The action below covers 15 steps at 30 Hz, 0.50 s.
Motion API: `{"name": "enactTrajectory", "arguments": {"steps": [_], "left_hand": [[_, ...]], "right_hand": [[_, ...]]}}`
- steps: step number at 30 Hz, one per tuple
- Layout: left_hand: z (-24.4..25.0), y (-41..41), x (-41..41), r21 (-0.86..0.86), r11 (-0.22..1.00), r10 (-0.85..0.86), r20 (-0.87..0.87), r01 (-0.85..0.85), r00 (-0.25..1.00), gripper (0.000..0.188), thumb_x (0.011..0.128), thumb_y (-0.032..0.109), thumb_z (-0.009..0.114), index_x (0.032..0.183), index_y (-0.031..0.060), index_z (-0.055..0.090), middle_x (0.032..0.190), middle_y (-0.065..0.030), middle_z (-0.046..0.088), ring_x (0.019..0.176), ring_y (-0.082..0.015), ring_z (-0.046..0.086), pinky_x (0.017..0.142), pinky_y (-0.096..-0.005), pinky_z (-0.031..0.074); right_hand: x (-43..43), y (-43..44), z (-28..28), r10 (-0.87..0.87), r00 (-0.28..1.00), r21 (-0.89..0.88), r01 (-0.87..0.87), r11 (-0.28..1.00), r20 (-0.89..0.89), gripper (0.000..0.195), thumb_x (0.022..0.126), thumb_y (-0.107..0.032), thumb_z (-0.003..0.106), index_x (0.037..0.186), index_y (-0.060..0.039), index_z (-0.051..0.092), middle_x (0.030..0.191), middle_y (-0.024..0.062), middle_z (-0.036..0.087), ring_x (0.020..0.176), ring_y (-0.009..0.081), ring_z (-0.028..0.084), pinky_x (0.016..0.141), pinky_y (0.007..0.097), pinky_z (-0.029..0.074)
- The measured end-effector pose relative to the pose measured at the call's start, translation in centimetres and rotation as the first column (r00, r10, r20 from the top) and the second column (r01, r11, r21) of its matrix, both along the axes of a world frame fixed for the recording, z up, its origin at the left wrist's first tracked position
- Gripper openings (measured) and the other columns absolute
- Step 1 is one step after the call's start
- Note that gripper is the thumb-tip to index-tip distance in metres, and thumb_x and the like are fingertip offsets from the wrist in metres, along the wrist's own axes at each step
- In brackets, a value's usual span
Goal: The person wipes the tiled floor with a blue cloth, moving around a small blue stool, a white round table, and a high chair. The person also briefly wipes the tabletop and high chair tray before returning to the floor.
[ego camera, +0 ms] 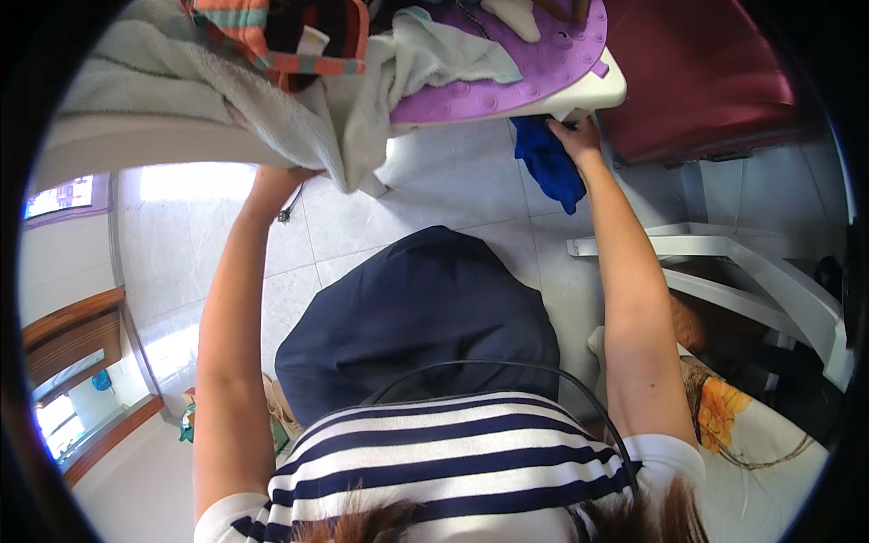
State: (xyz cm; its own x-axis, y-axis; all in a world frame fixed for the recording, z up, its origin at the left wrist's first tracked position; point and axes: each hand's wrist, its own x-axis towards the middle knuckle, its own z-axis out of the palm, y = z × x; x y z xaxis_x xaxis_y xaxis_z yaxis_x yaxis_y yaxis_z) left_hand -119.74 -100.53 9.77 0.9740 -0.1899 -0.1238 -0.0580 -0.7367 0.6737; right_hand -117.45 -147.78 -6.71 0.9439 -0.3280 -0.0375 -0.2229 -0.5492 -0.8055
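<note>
A white tabletop [597,91] with a rounded corner spans the top of the view. My left hand [280,182] reaches beneath its front edge, its fingers mostly hidden by a pale fluffy towel [360,129] draped over that edge. At the right corner, my right hand [580,139] touches the table's underside; its fingertips are partly covered, so its grip is unclear. A crumpled blue cloth [546,159] hangs beside the right thumb. On the tabletop lie a purple mat with suction cups [475,102] and an orange striped garment [271,34].
A dark red padded seat [699,81] stands close on the right, above a white metal frame [733,248]. A cable end with a plug [284,214] is near my left wrist. Wood-trimmed furniture [75,332] stands at left. A floral cloth [753,434] lies at lower right.
</note>
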Motion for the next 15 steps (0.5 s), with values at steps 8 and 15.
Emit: {"name": "enactTrajectory", "arguments": {"steps": [8, 15], "left_hand": [[-1.4, 2.1, 7.4, -0.309, 0.949, 0.036, -0.108, -0.068, 0.994, 0.048, 0.066, 0.000, 0.077, 0.110, -0.0025, 0.059, 0.107, -0.0086, 0.061, 0.100, -0.0198, 0.056, 0.089, -0.0311, 0.046], [-5.2, 2.2, 8.8, -0.190, 0.972, 0.152, 0.052, -0.139, 0.987, 0.062, 0.073, 0.012, 0.078, 0.126, -0.0007, 0.049, 0.113, -0.0082, 0.058, 0.100, -0.0201, 0.055, 0.088, -0.0304, 0.045]], "right_hand": [[6.1, 1.2, -0.4, -0.067, 0.996, -0.075, 0.063, 0.995, -0.052, 0.077, 0.063, -0.042, 0.079, 0.124, -0.0060, 0.051, 0.118, 0.0172, 0.062, 0.110, 0.0328, 0.059, 0.094, 0.0368, 0.046], [3.2, 2.7, -0.3, -0.132, 0.991, 0.132, 0.134, 0.982, -0.020, 0.103, 0.057, -0.059, 0.082, 0.127, 0.0055, 0.043, 0.124, 0.0264, 0.055, 0.116, 0.0370, 0.054, 0.097, 0.0383, 0.044]]}}
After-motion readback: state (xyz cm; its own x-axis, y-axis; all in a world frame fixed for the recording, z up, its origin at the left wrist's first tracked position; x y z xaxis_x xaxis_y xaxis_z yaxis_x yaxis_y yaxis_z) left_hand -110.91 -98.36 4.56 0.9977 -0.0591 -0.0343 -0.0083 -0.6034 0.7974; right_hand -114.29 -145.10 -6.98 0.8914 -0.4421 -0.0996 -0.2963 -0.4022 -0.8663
